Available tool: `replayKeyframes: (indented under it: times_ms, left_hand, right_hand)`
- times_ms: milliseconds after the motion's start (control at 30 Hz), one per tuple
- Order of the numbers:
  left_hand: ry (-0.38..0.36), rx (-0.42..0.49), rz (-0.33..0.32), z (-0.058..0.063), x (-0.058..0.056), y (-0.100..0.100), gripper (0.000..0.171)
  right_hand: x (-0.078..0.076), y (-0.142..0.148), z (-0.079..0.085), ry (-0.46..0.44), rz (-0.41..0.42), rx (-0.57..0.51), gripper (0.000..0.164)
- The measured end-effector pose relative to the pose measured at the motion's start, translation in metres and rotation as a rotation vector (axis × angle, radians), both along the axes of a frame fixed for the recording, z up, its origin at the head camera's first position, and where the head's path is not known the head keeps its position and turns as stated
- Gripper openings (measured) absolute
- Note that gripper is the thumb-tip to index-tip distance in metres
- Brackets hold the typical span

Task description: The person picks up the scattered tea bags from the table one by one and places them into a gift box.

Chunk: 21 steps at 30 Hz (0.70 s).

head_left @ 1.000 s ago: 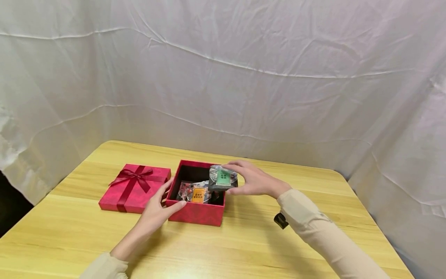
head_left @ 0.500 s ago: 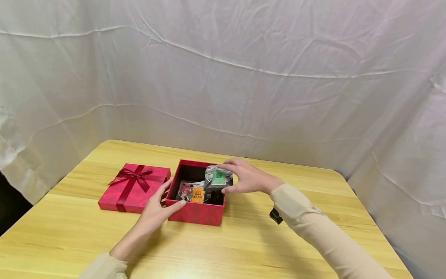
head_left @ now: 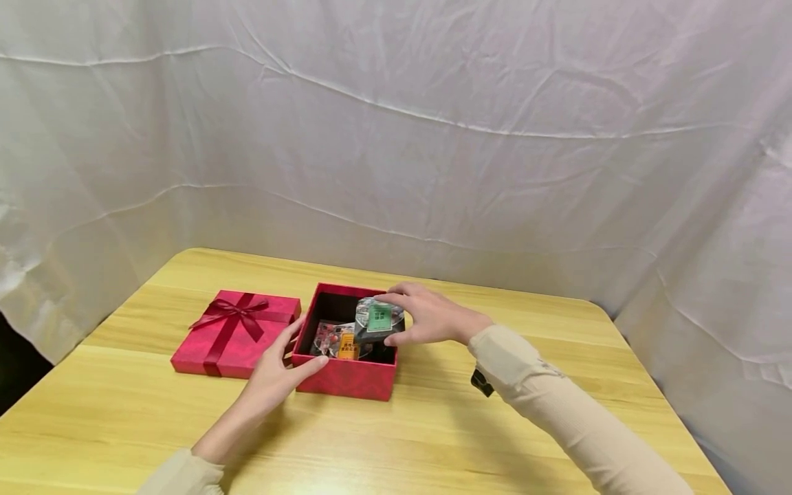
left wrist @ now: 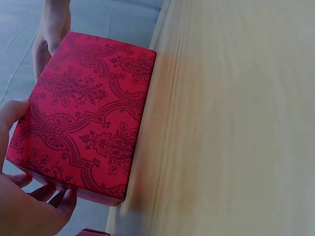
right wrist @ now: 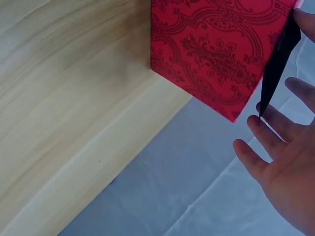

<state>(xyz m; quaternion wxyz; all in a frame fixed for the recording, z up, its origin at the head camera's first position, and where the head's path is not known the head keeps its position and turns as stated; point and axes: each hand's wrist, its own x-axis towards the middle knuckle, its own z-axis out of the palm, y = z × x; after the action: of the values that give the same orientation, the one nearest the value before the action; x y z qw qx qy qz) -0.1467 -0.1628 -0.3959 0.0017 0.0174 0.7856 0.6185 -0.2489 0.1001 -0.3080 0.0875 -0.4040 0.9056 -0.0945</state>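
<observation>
A red patterned gift box stands uncovered on the table, its inside black. My left hand grips its near left corner, thumb at the front rim and fingers along the left side; the left wrist view shows the box wall between thumb and fingers. Over the right part of the opening, my right hand pinches a black packet with a green label between thumb and fingers. In the right wrist view the packet appears as a dark edge beside the box. A clear packet with an orange label lies inside the box.
The red box lid, tied with a dark red ribbon bow, lies left of the box, close to my left fingers. The wooden table extends around both. A pale cloth hangs behind the table and at its sides.
My right hand has moved left and slightly down with the black packet, bringing it further over the box opening. My left hand keeps its grip on the box corner.
</observation>
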Motion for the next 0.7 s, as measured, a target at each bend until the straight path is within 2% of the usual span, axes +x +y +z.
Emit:
replayKeyframes:
  times_ms: [233, 700]
  left_hand:
    - [0.009, -0.020, 0.006, 0.000, 0.000, 0.000, 0.084]
    - [0.003, -0.020, 0.002, 0.000, 0.000, 0.000, 0.084]
  right_hand:
    - [0.003, -0.010, -0.001, -0.013, 0.019, 0.044, 0.072]
    - [0.002, -0.029, -0.001, 0.004, 0.047, 0.062, 0.071]
